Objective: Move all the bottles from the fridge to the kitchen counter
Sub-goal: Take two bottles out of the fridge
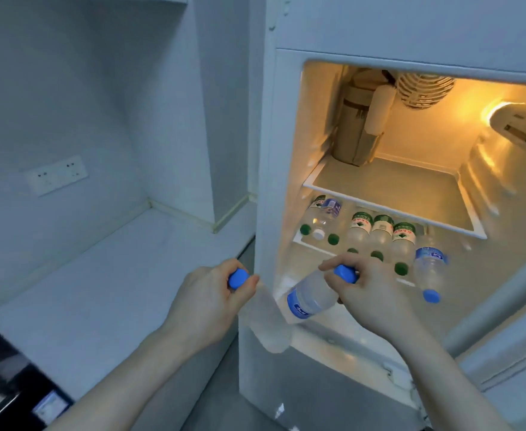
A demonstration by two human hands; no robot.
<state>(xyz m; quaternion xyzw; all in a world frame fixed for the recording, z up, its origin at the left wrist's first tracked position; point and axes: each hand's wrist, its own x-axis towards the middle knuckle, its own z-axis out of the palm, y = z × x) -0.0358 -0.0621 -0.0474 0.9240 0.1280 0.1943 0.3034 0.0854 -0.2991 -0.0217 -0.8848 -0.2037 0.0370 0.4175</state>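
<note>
While each grip is closed round a clear blue-capped plastic bottle: left hand | right hand | both should be carried level to the white counter.

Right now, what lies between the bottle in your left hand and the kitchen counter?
In the head view, nothing: the bottle hanging from the left hand is at the fridge's edge, and the kitchen counter beside it is bare.

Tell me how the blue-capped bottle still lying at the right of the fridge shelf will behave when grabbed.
The blue-capped bottle lies on its side, so it may roll if nudged. It looks full, so probably heavy for its size. Thin clear plastic likely dents under a squeeze.
</note>
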